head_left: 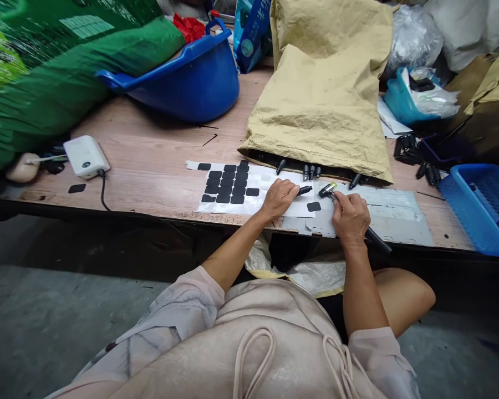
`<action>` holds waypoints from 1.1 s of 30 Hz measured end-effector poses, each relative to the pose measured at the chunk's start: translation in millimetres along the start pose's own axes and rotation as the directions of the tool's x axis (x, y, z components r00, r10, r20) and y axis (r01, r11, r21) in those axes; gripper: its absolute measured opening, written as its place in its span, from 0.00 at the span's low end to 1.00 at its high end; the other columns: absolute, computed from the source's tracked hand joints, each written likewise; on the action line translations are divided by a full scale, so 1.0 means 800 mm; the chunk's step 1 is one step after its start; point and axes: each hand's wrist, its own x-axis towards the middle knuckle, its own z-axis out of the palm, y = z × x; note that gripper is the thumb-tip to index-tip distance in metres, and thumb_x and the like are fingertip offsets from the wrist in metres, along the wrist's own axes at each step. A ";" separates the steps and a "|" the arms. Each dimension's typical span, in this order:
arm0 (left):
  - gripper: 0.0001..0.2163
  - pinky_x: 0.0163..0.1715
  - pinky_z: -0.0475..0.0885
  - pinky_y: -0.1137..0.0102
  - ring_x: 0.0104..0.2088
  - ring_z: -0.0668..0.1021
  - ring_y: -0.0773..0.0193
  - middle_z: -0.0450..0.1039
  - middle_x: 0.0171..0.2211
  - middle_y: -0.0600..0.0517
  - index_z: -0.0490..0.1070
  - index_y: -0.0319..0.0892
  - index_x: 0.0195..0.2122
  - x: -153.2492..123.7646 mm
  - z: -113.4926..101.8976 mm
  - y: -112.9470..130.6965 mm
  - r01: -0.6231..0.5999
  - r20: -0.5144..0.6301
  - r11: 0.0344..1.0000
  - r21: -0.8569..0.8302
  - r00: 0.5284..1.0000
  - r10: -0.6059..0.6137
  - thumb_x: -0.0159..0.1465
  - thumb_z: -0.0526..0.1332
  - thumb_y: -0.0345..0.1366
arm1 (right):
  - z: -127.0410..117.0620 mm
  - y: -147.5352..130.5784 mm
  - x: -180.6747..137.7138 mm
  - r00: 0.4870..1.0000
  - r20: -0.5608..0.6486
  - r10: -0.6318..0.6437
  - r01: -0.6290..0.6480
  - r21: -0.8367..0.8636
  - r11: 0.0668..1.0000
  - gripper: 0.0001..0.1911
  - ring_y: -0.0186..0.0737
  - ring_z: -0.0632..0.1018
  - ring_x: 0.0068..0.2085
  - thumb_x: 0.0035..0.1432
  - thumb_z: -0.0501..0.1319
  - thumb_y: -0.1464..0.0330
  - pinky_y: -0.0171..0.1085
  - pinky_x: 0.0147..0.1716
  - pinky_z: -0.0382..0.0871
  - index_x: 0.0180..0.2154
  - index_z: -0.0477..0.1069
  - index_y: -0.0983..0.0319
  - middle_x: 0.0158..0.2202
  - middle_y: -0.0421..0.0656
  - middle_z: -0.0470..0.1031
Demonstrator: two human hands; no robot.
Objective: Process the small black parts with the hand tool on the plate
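Note:
My left hand (pixel 278 198) rests on a white backing sheet (pixel 258 191) and grips a small black plastic part (pixel 304 190) at its fingertips. To its left the sheet carries several black square pads (pixel 228 184); one loose pad (pixel 313 206) lies between my hands. My right hand (pixel 350 217) holds a thin black tool (pixel 377 240) whose tip touches a black part with a shiny end (pixel 327 190). Several more black parts (pixel 311 171) poke out from under a tan sack (pixel 324 94).
A blue basin (pixel 191 77) and a green sack (pixel 45 72) stand at the back left. A white box with a cable (pixel 86 156) sits on the wooden table (pixel 149 160). A blue crate (pixel 482 208) is at the right, a blue basket (pixel 403 102) behind it.

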 end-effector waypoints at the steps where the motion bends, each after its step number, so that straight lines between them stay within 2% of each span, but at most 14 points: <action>1: 0.17 0.45 0.65 0.62 0.39 0.71 0.58 0.70 0.32 0.50 0.64 0.44 0.26 0.000 0.000 -0.001 -0.001 0.002 1.000 0.000 1.000 0.001 0.75 0.50 0.37 | 0.000 0.000 0.000 1.000 0.001 0.003 -0.003 0.004 1.000 0.17 0.46 0.68 0.41 0.67 0.57 0.66 0.42 0.41 0.61 0.53 0.80 0.55 0.40 0.47 0.73; 8: 0.17 0.46 0.67 0.60 0.40 0.71 0.57 0.72 0.32 0.49 0.66 0.44 0.27 0.000 -0.003 0.001 -0.037 0.014 0.999 0.031 0.999 0.037 0.75 0.50 0.39 | -0.001 -0.002 0.001 1.000 0.009 0.011 -0.011 0.032 0.999 0.17 0.46 0.67 0.41 0.67 0.57 0.66 0.42 0.42 0.62 0.52 0.80 0.55 0.41 0.48 0.73; 11: 0.15 0.49 0.68 0.60 0.41 0.73 0.57 0.76 0.35 0.49 0.71 0.44 0.32 -0.021 -0.013 0.018 -0.129 0.044 0.991 -0.040 0.990 0.130 0.74 0.51 0.39 | -0.001 -0.002 0.001 1.000 0.020 0.014 -0.015 0.044 0.999 0.18 0.47 0.67 0.42 0.67 0.57 0.67 0.43 0.42 0.62 0.53 0.80 0.56 0.40 0.48 0.73; 13: 0.13 0.50 0.69 0.62 0.43 0.76 0.58 0.79 0.39 0.49 0.75 0.44 0.39 -0.048 -0.018 0.033 -0.186 0.111 0.968 -0.171 0.972 0.207 0.73 0.52 0.40 | -0.001 -0.001 0.001 1.000 0.026 0.011 -0.012 0.055 0.998 0.18 0.47 0.67 0.42 0.66 0.57 0.67 0.43 0.42 0.62 0.53 0.79 0.56 0.40 0.48 0.73; 14: 0.13 0.49 0.70 0.63 0.43 0.77 0.58 0.80 0.40 0.49 0.76 0.44 0.43 -0.065 -0.019 0.040 -0.197 0.181 0.948 -0.251 0.952 0.246 0.73 0.52 0.41 | -0.001 0.000 0.001 1.000 0.027 0.008 -0.010 0.059 0.998 0.18 0.47 0.67 0.42 0.66 0.57 0.67 0.43 0.42 0.62 0.53 0.79 0.56 0.40 0.48 0.73; 16: 0.13 0.44 0.71 0.67 0.41 0.79 0.60 0.81 0.40 0.50 0.76 0.45 0.47 -0.097 -0.013 0.050 -0.184 0.375 0.912 -0.366 0.868 0.326 0.73 0.54 0.43 | -0.001 0.000 0.001 1.000 0.024 0.005 -0.006 0.063 0.998 0.18 0.47 0.67 0.42 0.66 0.57 0.67 0.43 0.43 0.62 0.53 0.79 0.56 0.40 0.48 0.72; 18: 0.13 0.40 0.71 0.69 0.39 0.81 0.60 0.82 0.39 0.50 0.77 0.46 0.47 -0.122 0.004 0.050 -0.160 0.535 0.926 -0.342 0.777 0.332 0.73 0.56 0.44 | 0.000 0.001 0.000 1.000 0.017 0.005 -0.006 0.061 0.998 0.18 0.47 0.67 0.42 0.66 0.57 0.66 0.43 0.42 0.62 0.53 0.79 0.56 0.40 0.48 0.72; 20: 0.12 0.39 0.71 0.68 0.41 0.82 0.57 0.82 0.40 0.49 0.78 0.47 0.47 -0.136 0.030 0.039 -0.117 0.633 0.973 -0.197 0.743 0.218 0.72 0.57 0.44 | 0.000 0.001 0.001 1.000 0.010 0.004 -0.004 0.053 0.999 0.18 0.47 0.67 0.42 0.67 0.57 0.66 0.43 0.42 0.62 0.52 0.79 0.57 0.40 0.48 0.73; 22: 0.13 0.41 0.72 0.66 0.44 0.82 0.53 0.83 0.43 0.47 0.78 0.46 0.49 -0.140 0.059 0.021 -0.018 0.683 1.000 -0.016 0.730 0.024 0.72 0.57 0.44 | 0.000 0.001 0.001 1.000 0.005 0.000 0.000 0.043 0.999 0.18 0.47 0.67 0.42 0.67 0.56 0.66 0.43 0.42 0.62 0.52 0.80 0.56 0.40 0.48 0.73; 25: 0.17 0.46 0.74 0.64 0.53 0.81 0.50 0.81 0.53 0.43 0.76 0.44 0.56 -0.139 0.093 -0.005 0.136 0.708 0.970 0.199 0.665 -0.238 0.73 0.54 0.44 | 0.000 0.000 0.001 1.000 0.004 -0.002 0.002 0.035 0.999 0.18 0.47 0.67 0.41 0.67 0.56 0.66 0.43 0.41 0.61 0.52 0.80 0.56 0.40 0.48 0.73; 27: 0.18 0.50 0.74 0.65 0.57 0.80 0.51 0.78 0.58 0.43 0.73 0.45 0.60 -0.140 0.102 -0.011 0.161 0.713 0.953 0.256 0.634 -0.299 0.73 0.55 0.42 | 0.000 0.000 0.002 1.000 0.003 0.005 -0.005 0.038 0.999 0.17 0.47 0.67 0.41 0.67 0.57 0.67 0.42 0.41 0.61 0.52 0.80 0.56 0.40 0.48 0.73; 28: 0.19 0.50 0.74 0.65 0.57 0.80 0.52 0.78 0.58 0.43 0.72 0.45 0.62 -0.142 0.102 -0.011 0.146 0.719 0.955 0.258 0.631 -0.291 0.73 0.56 0.41 | 0.001 0.000 0.002 1.000 0.002 0.009 -0.009 0.041 0.999 0.17 0.47 0.67 0.41 0.67 0.57 0.67 0.42 0.41 0.61 0.52 0.80 0.56 0.40 0.48 0.73; 30: 0.18 0.47 0.74 0.65 0.55 0.81 0.51 0.80 0.55 0.43 0.74 0.46 0.60 -0.145 0.092 -0.001 0.067 0.739 0.976 0.208 0.642 -0.202 0.71 0.58 0.40 | 0.000 0.000 0.002 1.000 0.004 0.014 -0.014 0.045 0.999 0.17 0.47 0.67 0.41 0.66 0.57 0.67 0.42 0.41 0.61 0.52 0.80 0.56 0.40 0.48 0.73; 33: 0.12 0.39 0.72 0.67 0.43 0.83 0.54 0.84 0.44 0.46 0.79 0.46 0.51 -0.142 0.057 0.026 -0.086 0.750 0.996 -0.001 0.659 0.057 0.69 0.62 0.40 | 0.000 0.000 0.001 1.000 0.013 0.009 -0.009 0.045 0.999 0.17 0.47 0.67 0.42 0.66 0.57 0.66 0.43 0.41 0.62 0.52 0.80 0.56 0.40 0.48 0.73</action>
